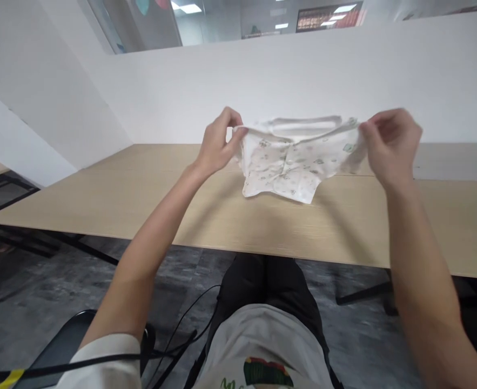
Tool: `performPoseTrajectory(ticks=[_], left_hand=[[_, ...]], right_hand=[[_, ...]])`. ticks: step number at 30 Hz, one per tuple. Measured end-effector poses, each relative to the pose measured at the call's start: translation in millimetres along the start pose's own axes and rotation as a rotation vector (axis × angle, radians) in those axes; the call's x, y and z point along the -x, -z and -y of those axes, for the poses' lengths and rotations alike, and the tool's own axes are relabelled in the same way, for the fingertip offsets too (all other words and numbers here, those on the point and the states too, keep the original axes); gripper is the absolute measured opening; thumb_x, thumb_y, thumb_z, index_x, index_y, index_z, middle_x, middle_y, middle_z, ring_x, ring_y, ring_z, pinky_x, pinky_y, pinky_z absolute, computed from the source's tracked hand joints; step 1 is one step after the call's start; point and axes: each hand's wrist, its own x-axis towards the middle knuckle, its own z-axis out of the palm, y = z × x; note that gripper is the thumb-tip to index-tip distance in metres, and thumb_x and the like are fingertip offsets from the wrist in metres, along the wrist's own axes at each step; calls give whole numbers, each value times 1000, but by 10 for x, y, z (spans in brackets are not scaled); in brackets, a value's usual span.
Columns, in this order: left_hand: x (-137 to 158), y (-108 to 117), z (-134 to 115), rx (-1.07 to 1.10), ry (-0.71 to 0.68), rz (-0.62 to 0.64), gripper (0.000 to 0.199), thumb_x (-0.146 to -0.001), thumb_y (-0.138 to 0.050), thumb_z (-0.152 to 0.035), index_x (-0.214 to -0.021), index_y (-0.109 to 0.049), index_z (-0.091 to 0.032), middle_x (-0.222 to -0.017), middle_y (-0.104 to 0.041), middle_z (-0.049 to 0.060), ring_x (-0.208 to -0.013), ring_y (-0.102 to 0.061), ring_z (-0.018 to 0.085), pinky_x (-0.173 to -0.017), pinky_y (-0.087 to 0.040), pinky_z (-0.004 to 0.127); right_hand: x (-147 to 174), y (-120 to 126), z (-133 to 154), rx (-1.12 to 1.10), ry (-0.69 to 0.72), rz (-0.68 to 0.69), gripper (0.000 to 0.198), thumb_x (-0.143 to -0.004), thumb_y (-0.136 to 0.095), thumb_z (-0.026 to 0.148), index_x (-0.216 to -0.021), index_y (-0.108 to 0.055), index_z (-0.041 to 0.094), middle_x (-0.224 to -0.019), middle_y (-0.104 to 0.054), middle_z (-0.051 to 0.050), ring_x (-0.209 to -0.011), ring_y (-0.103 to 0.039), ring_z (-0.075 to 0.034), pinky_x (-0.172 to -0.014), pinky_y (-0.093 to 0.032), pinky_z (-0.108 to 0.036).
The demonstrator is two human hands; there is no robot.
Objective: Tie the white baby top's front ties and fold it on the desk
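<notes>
A small white baby shirt (289, 165) with a scattered print in green and brown is stretched out in the air above the table. My left hand (220, 141) pinches its upper left corner between thumb and fingers. At the opposite upper corner, my right hand (392, 143) grips the cloth in the same way, with the fingertips partly hidden. The fabric hangs down between both hands, its lower edge uneven and above the tabletop. Shadows of the arms fall on the wood below.
The light wooden table (100, 200) runs wide in front of me, against a white wall (173, 97) with a window above. A dark chair (60, 346) stands at lower left. Black cables (181, 324) hang beside my legs.
</notes>
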Motion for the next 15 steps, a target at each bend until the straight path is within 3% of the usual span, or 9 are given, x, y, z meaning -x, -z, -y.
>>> performPoseTrajectory(ticks=[3,6,10,12,15], left_hand=[[-110,43,-75,-27,4,35,52,-94,-18,-55,-112,-49,-17,-97,-48,1,-108,-57,22,-83,-43,40],[-5,-142,-1,-3,26,168,44,-92,-33,-54,-105,-52,-17,-94,-54,3,-99,-58,20,-82,-45,35],[423,-629,269,-23,124,415,34,-85,-49,-48,-99,-56,-17,-90,-61,5,-87,-57,19,-81,-45,32],[679,-873,430,-31,215,513,33,-83,-52,-45,-102,-58,-18,-91,-63,6,-84,-57,19,-79,-45,32],[1005,-1070,670,15,348,636,38,-81,-55,-46,-108,-60,-19,-90,-66,6,-82,-59,20,-76,-45,30]], right_hand=[[-181,125,149,112,-31,39,17,-89,-50,38,-92,-60,24,-88,-62,-5,-85,-60,-19,-70,-45,-36],[-204,76,1,305,-219,229,11,-88,-53,33,-88,-60,24,-83,-61,-4,-70,-57,-15,-66,-46,-35],[62,-207,-496,539,-328,646,12,-83,-63,29,-76,-62,19,-76,-64,-5,-62,-54,-14,-62,-47,-32],[273,-367,-788,621,-330,773,16,-81,-64,31,-77,-64,15,-78,-66,-8,-68,-58,-17,-66,-47,-31],[553,-474,-1195,684,-454,907,25,-74,-70,42,-74,-67,17,-79,-69,-9,-73,-61,-21,-65,-46,-30]])
